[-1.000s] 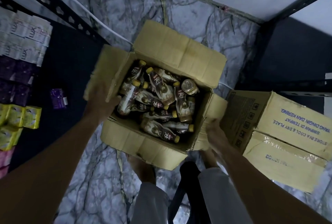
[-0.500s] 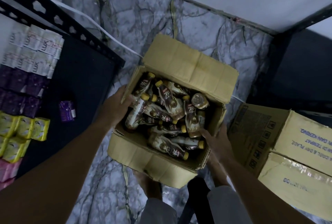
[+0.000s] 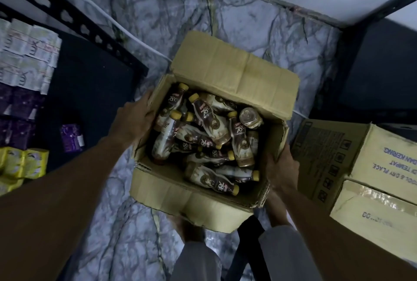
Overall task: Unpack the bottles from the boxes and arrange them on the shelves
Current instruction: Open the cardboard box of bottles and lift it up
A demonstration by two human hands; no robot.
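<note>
Gripped at its left and right walls, the open box is clasped by the left hand and right hand, fingers curled round the cardboard — likely to carry it nearer the dark shelf at the left edge of the floor. Both arms are stretched forward and down. Bottles lie jumbled inside, yet to be unpacked.

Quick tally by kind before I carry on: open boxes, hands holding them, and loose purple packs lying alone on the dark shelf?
open box: 1
hands holding it: 2 (left hand, right hand)
loose purple pack: 1
Total: 4
</note>
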